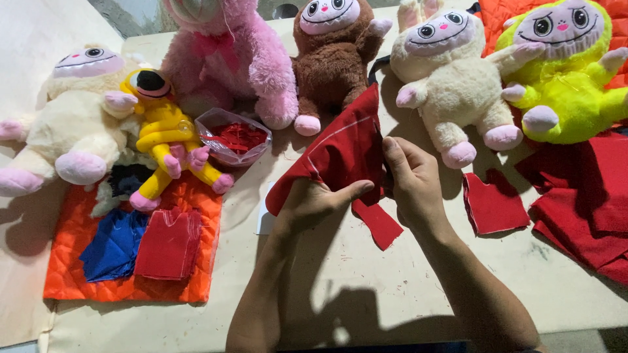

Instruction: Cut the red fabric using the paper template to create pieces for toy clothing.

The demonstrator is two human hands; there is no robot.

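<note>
Both my hands hold one piece of red fabric [340, 153] marked with a pale chalk line, lifted over the middle of the beige table [366, 287]. My left hand [314, 199] supports it from below with the thumb stretched right. My right hand [412, 176] pinches its right edge. A narrow red strip [379, 225] hangs down from the piece toward the table.
Plush toys line the far edge: cream [72, 124], yellow [163, 140], pink [229, 59], brown [333, 52], cream [451, 78] and neon yellow [569, 72]. A clear bag of red bits [235, 137] sits near them. Red and blue cut pieces lie on an orange quilted pad [131, 287]. More red pieces [494, 206] and red cloth [589, 202] lie right.
</note>
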